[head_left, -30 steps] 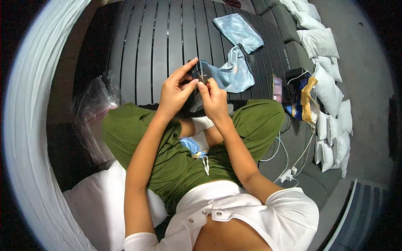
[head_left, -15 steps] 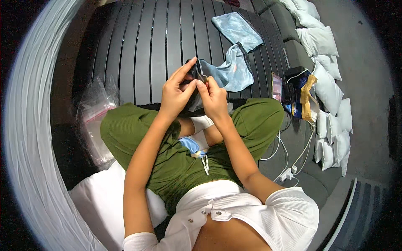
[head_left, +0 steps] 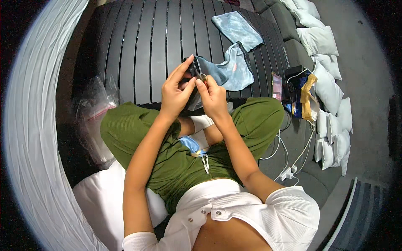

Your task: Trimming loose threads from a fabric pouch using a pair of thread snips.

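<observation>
Both hands are raised over my crossed legs, close together at the near edge of the slatted table. My left hand (head_left: 178,90) pinches the dark edge of a light-blue patterned cloth (head_left: 238,69), its index finger stretched up along that edge. Beside it, my right hand (head_left: 214,96) has thumb and fingers closed on the same dark edge. The rest of the cloth trails right across the slats, with black trim on its far side. What lies right between my fingertips is partly hidden. A second light-blue cloth (head_left: 238,31) lies folded flat farther back, touching the first.
The black slatted table (head_left: 144,46) stretches ahead. Left of my knee sit clear plastic bags (head_left: 98,125), next to a white pillow (head_left: 102,201). On the right are a phone (head_left: 277,87), a blue-and-yellow bag (head_left: 307,98), white cables with a plug (head_left: 287,173) and several white cushions (head_left: 328,75).
My hands have shifted very slightly left with the cloth's dark edge, and both keep hold of it. The folded cloth stays in place.
</observation>
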Available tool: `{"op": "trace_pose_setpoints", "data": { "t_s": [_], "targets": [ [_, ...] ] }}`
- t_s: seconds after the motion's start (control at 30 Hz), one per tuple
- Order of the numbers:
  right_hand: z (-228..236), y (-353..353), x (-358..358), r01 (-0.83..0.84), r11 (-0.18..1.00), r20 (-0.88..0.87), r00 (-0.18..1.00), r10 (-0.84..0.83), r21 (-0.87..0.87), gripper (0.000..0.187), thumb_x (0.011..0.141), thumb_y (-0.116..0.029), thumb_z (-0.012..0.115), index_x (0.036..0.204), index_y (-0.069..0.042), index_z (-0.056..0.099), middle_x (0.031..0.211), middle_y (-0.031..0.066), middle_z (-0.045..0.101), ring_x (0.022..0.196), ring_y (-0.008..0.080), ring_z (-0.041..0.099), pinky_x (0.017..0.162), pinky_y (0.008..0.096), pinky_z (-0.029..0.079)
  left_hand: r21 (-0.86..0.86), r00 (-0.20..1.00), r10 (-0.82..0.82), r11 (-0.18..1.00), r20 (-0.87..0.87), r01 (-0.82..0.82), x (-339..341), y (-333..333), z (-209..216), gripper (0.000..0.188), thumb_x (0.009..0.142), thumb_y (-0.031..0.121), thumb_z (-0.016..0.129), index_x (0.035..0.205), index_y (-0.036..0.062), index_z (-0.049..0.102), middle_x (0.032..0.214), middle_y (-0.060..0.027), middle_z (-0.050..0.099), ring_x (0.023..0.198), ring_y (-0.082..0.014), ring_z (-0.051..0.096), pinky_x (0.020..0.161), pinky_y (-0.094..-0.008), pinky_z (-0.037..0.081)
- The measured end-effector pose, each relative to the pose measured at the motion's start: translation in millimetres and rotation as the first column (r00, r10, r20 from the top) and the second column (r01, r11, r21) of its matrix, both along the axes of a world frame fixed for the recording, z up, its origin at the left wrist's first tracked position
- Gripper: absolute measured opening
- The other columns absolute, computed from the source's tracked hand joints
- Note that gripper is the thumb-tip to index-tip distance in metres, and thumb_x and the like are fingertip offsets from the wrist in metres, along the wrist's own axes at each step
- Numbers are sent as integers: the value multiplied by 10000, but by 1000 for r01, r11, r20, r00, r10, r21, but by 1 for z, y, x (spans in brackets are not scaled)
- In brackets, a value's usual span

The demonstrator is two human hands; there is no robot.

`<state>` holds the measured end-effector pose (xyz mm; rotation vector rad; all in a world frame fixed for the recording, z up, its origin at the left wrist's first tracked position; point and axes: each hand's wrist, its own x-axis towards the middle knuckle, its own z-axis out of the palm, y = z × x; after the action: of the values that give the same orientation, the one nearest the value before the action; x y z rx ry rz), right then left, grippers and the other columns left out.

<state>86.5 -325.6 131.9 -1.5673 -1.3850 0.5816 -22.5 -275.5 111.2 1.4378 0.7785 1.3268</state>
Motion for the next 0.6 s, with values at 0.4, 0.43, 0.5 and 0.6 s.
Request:
{"op": "trace_pose_setpoints", "data": {
  "t_s": [0.4, 0.43, 0.5, 0.6],
  "targets": [
    [-2, -1, 3, -16, 1000, 3, 1000, 16, -9, 285, 889, -207, 497, 695, -12, 424, 481, 47, 389, 435, 92, 358, 398, 278, 285, 41, 1000, 15, 999, 3, -15, -2, 1, 8, 521, 746, -44, 597, 1233, 117, 503, 1087, -57, 550, 780, -81, 518, 625, -185, 460],
    [-1, -1, 2, -21, 1000, 17, 1000, 21, 2, 283, 899, -200, 481, 690, -17, 425, 494, 5, 360, 486, 37, 322, 405, 248, 266, 60, 1000, 29, 998, -5, -28, -2, 1, 8, 522, 746, -42, 598, 1233, 117, 503, 1084, -56, 550, 781, -80, 516, 622, -185, 460],
    [-1, 0, 1, -16, 1000, 6, 1000, 16, -2, 284, 899, -201, 482, 690, -17, 423, 497, 3, 366, 489, 37, 325, 406, 247, 266, 73, 1000, 20, 997, -15, -18, -2, 1, 6, 523, 745, -39, 601, 1234, 118, 502, 1082, -55, 551, 782, -80, 514, 621, -184, 459],
    [1, 1, 1, -9, 1000, -2, 1000, 9, -27, 285, 899, -202, 484, 691, -16, 423, 502, -1, 373, 494, 35, 326, 408, 245, 267, 75, 999, 18, 997, -37, -15, -3, 0, 6, 522, 745, -32, 604, 1233, 121, 503, 1078, -53, 552, 784, -79, 512, 620, -184, 458]
  ]
}}
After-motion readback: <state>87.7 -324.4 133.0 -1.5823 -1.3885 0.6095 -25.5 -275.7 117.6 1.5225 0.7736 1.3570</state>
